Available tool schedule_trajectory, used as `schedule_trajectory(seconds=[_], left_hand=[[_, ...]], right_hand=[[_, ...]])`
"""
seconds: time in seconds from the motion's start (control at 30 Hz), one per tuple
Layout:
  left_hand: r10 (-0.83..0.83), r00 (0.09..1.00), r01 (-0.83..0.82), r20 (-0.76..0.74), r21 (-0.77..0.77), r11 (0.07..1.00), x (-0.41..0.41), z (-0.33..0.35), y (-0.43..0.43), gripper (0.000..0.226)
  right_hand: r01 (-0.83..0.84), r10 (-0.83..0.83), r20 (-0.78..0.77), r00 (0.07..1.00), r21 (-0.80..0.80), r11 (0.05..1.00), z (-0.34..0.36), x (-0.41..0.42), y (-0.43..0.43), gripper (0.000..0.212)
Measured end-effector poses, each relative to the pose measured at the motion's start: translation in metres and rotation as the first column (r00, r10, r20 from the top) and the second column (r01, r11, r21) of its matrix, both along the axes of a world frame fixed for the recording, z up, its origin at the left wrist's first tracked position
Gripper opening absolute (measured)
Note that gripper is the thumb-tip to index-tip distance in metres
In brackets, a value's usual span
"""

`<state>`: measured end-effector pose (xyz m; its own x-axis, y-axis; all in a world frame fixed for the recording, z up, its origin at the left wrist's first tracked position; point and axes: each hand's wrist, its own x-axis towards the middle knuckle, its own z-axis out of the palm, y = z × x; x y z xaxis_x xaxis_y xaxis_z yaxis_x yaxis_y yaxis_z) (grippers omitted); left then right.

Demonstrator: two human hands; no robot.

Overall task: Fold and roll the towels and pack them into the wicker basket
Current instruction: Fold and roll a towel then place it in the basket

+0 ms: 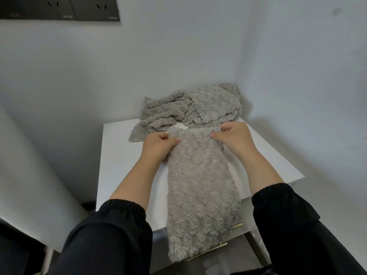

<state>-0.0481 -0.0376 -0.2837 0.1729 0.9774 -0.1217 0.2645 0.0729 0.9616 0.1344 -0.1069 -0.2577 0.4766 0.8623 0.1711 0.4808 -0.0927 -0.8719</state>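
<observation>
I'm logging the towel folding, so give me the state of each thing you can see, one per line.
long towel: laid out as a narrow strip on the table, near end hanging over the front edge.
left hand: pinches the strip's far left corner.
right hand: pinches its far right corner.
towel pile: crumpled, unrolled, at the table's far corner.
wall sockets: nothing plugged in.
wicker basket: not in view.

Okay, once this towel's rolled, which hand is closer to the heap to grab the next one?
The right hand, probably: its fingers sit right by the heap, which bulks in the far right corner. The left hand nears only a thin trailing edge. Both pinch the folded towel.
</observation>
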Motion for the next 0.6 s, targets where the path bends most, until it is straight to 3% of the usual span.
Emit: schedule_trajectory(seconds=[0.03, 0.23, 0.37, 0.47, 0.6], left_hand=[[0.009, 1.000, -0.009, 0.004, 0.007, 1.000, 0.000, -0.002, 0.002, 0.030], [0.071, 0.996, -0.074, 0.061, 0.054, 0.996, -0.005, 0.001, 0.004, 0.025], [0.092, 0.993, -0.100, 0.079, 0.103, 0.990, -0.009, 0.003, 0.004, 0.023], [0.075, 0.994, -0.086, 0.075, 0.154, 0.984, -0.011, 0.005, -0.001, 0.022], [0.021, 0.994, 0.010, -0.105, 0.288, 0.958, -0.020, 0.010, -0.010, 0.022]], right_hand=[[0.005, -0.005, -0.015, 1.000, 0.005, 1.000, 0.000, 0.000, -0.001, 0.028], [0.011, -0.019, -0.147, 0.989, -0.051, 0.999, -0.008, 0.009, 0.003, 0.016], [0.024, -0.015, -0.198, 0.980, 0.045, 0.999, -0.011, 0.007, 0.002, 0.015], [0.059, -0.047, -0.152, 0.987, 0.081, 0.995, -0.012, 0.004, -0.001, 0.013], [0.059, -0.057, -0.030, 0.998, 0.084, 0.995, -0.013, 0.001, -0.009, 0.007]])
